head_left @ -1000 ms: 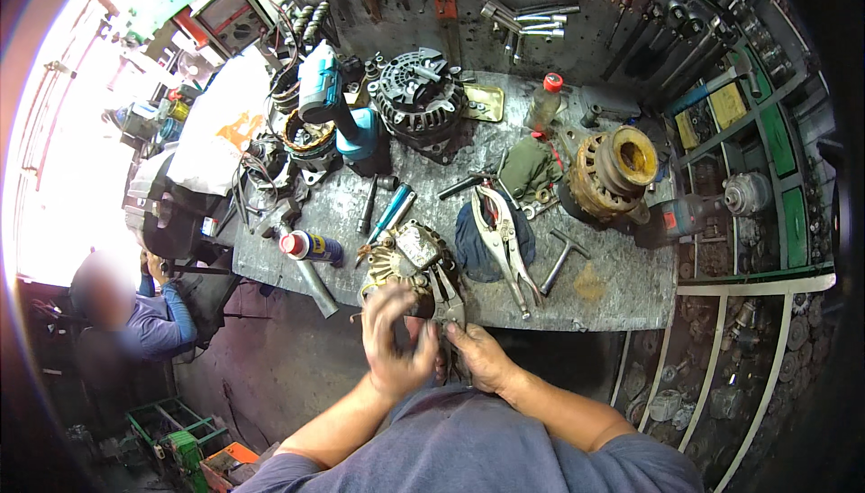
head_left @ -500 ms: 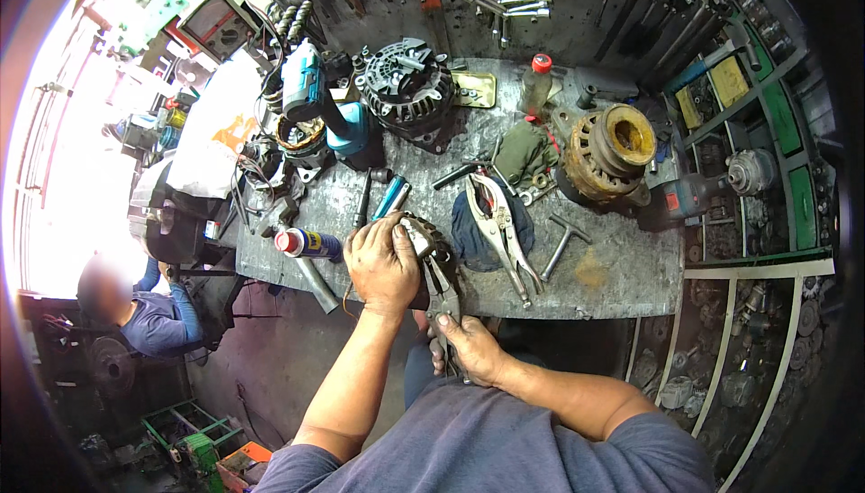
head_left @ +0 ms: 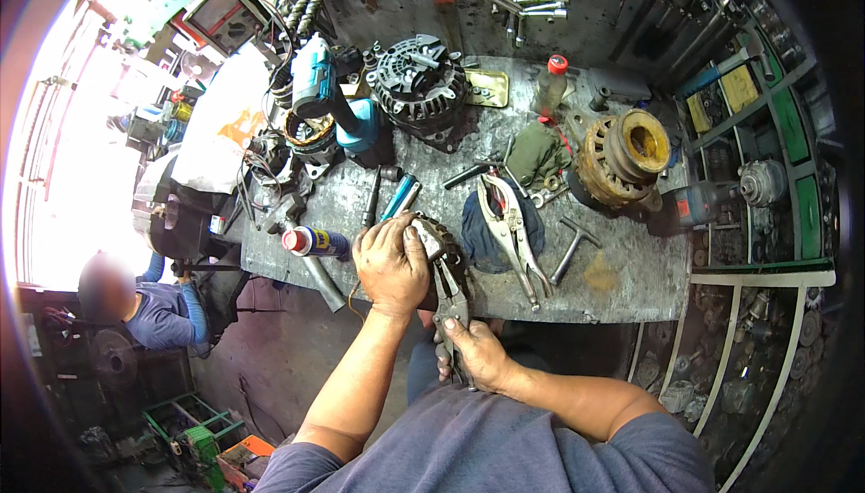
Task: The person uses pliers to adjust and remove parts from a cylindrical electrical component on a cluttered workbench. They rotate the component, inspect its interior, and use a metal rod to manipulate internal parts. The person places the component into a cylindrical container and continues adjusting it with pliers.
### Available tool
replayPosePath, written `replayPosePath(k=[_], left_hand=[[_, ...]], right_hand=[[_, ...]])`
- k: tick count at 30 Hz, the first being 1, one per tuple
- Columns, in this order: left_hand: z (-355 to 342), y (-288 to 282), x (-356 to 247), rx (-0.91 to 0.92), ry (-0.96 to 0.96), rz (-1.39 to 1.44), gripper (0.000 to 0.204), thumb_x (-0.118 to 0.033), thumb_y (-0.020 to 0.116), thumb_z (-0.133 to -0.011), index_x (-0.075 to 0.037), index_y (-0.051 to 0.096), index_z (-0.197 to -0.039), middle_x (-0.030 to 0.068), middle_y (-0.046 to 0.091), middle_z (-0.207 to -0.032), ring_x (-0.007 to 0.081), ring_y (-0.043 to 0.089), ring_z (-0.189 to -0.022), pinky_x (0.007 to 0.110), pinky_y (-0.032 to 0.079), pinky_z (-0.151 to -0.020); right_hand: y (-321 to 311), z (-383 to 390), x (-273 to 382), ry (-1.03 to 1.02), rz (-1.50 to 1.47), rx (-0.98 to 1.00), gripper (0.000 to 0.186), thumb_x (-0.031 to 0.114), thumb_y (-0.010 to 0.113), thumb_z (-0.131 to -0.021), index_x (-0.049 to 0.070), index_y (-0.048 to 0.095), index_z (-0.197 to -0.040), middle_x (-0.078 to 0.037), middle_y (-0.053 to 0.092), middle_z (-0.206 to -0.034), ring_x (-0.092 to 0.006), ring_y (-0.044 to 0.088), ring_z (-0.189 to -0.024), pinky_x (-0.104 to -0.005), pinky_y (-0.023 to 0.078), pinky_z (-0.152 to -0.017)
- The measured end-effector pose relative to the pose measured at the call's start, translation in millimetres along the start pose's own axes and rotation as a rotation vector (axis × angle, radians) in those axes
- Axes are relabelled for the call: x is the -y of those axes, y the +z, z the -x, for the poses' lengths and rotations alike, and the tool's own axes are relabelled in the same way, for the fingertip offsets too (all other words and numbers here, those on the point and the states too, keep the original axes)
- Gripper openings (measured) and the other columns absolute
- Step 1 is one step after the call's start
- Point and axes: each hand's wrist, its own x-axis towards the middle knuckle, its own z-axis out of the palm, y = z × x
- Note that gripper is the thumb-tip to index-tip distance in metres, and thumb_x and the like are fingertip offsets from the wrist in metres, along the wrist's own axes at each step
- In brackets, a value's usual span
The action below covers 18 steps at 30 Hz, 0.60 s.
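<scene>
At the front edge of the bench my left hand [head_left: 391,268] is closed over a dark, round metal part [head_left: 453,252], which it mostly hides. My right hand [head_left: 478,354] is wrapped around the handles of locking pliers [head_left: 452,302], close to my body. The jaws of these pliers point up against the dark part beside my left fingers; I cannot tell what exactly they bite on. A second pair of locking pliers [head_left: 506,239], with long curved jaws, lies to the right on a dark blue cloth [head_left: 475,239].
Around lie a T-shaped wrench [head_left: 571,250], a spray can [head_left: 315,241] and a rusty alternator [head_left: 622,155]. Farther back stand another alternator [head_left: 416,87], a teal cordless impact driver [head_left: 314,78] and a red-capped bottle [head_left: 551,87]. A co-worker [head_left: 162,313] is at the left.
The view has shifted slightly, so the bench things sit a little farther right. Both hands keep their grips on the dark part and the pliers.
</scene>
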Motion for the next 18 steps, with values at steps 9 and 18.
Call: replayPosePath(k=[9, 18], left_hand=[[1.9, 1.9, 3.2, 0.003, -0.004, 0.006, 0.024, -0.020, 0.062, -0.106, -0.009, 0.079, -0.119, 0.0102, 0.081, -0.116, 0.0337, 0.072, -0.113, 0.051, 0.047, -0.108], [2.1, 1.1, 3.2, 0.001, 0.003, 0.021, 0.024, -0.019, 0.062, -0.105, -0.009, 0.078, -0.120, 0.0101, 0.081, -0.115, 0.0334, 0.072, -0.113, 0.050, 0.047, -0.107]], right_hand=[[3.4, 1.6, 2.3, 0.014, 0.006, -0.008, 0.054, 0.058, 0.059, -0.113, 0.004, 0.060, -0.113, -0.007, 0.064, -0.079, -0.0217, 0.065, -0.069, -0.0400, 0.058, -0.067], [-0.8, 2.7, 7.5, 0.057, 0.007, 0.034, 0.050, 0.055, 0.056, -0.115, 0.005, 0.061, -0.113, -0.007, 0.065, -0.083, -0.0209, 0.066, -0.069, -0.0393, 0.060, -0.067]])
